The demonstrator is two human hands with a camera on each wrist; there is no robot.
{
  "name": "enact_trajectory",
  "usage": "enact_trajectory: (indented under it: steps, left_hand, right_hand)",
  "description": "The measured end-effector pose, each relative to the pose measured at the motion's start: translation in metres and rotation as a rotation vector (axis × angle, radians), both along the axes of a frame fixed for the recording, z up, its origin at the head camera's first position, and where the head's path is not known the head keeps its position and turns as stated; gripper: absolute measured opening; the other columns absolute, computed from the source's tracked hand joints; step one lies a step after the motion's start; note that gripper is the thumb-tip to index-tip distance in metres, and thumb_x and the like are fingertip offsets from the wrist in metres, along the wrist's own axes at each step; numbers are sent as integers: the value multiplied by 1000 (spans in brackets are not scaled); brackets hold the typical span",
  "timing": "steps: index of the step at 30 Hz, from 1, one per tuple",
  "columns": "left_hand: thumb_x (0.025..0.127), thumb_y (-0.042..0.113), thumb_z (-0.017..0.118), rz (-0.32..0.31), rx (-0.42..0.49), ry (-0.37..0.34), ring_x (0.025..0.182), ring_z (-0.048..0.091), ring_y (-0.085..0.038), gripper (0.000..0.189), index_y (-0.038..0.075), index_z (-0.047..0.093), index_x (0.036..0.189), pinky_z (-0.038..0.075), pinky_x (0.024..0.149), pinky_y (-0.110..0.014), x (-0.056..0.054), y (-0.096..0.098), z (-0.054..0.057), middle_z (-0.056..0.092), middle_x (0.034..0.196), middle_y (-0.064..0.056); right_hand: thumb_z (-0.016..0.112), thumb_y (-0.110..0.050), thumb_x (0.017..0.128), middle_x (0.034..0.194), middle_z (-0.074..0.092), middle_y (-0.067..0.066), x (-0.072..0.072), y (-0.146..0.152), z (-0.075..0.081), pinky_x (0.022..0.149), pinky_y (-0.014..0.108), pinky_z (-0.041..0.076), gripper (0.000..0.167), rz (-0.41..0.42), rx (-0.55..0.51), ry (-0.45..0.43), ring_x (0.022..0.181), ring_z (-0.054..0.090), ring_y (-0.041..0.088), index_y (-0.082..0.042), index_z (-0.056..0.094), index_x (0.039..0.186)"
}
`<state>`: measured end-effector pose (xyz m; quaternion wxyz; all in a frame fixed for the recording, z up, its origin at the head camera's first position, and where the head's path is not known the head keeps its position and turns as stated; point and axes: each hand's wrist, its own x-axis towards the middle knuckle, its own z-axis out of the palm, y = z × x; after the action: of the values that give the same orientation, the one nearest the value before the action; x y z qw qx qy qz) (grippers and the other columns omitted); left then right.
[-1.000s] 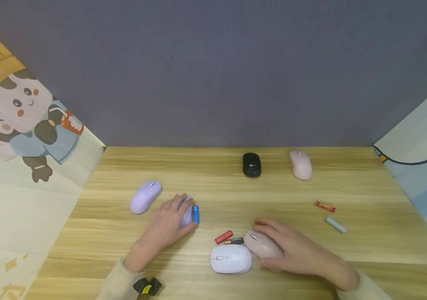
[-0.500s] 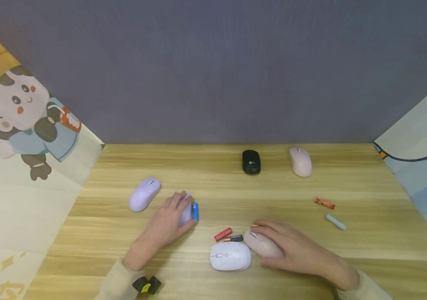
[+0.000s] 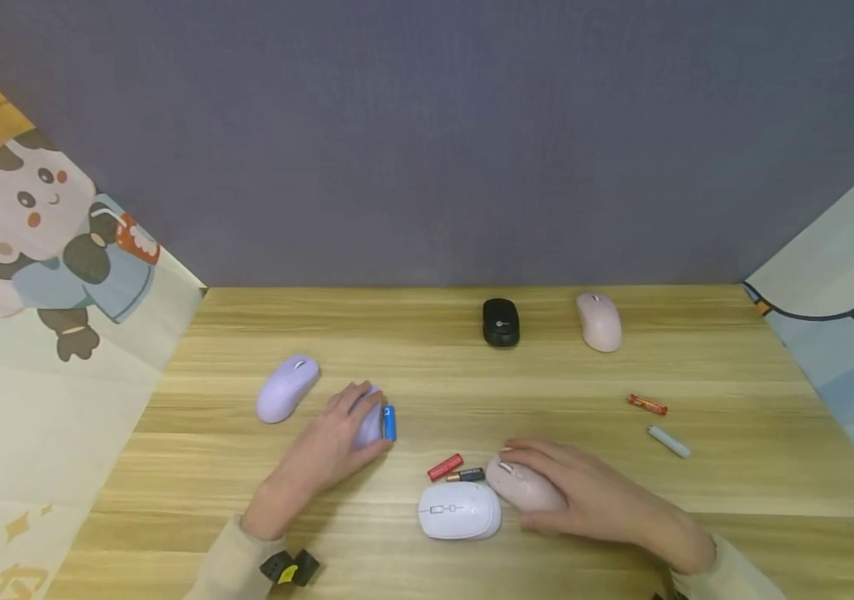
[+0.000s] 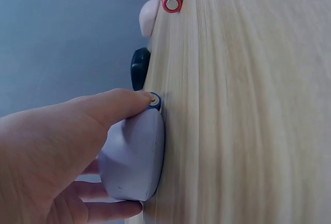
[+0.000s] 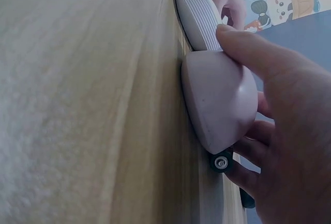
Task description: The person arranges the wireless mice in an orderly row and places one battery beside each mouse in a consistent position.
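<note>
My left hand (image 3: 329, 433) lies over a purple computer mouse (image 3: 369, 419), fingers curled about its far sides. The thumb touches the end of a blue battery (image 3: 390, 423) lying along the mouse's right side. On the right, a pale pink mouse (image 3: 526, 486) is gripped by my right hand (image 3: 584, 492), thumb on the near side and fingers over the far side. Its front left edge sits against a white mouse (image 3: 460, 511). A dark battery (image 5: 221, 162), seen end-on in the right wrist view, lies by this mouse under the fingers; the head view hides it.
A red battery (image 3: 445, 467) and a black-and-copper battery (image 3: 466, 475) lie behind the white mouse. Another purple mouse (image 3: 287, 388) rests at left. A black mouse (image 3: 501, 322) and another pink mouse (image 3: 599, 322) stand near the back wall. An orange-red battery (image 3: 647, 405) and a pale battery (image 3: 669, 442) lie at right.
</note>
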<state>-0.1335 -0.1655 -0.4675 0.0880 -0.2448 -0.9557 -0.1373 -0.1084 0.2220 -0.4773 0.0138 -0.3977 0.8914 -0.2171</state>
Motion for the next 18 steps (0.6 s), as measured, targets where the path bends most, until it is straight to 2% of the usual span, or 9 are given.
enact_trajectory:
  steps: [10, 18]
  left_hand:
    - [86, 26, 80, -8, 35, -51, 134, 53, -47, 62, 4, 59, 140, 54, 103, -59, 0, -6, -3, 53, 147, -25]
    - [86, 29, 80, 43, 42, -16, 129, 57, -46, 65, 4, 58, 141, 54, 103, -58, 0, -5, -5, 52, 146, -27]
  right_hand:
    - [72, -59, 91, 151, 54, -6, 0, -1, 0, 105, 53, 53, 67, -17, 17, -47, 135, 56, 23, -32, 52, 149]
    - [71, -59, 91, 151, 54, -6, -1, 0, 0, 105, 52, 53, 66, -19, 18, -54, 135, 56, 22, -33, 52, 149]
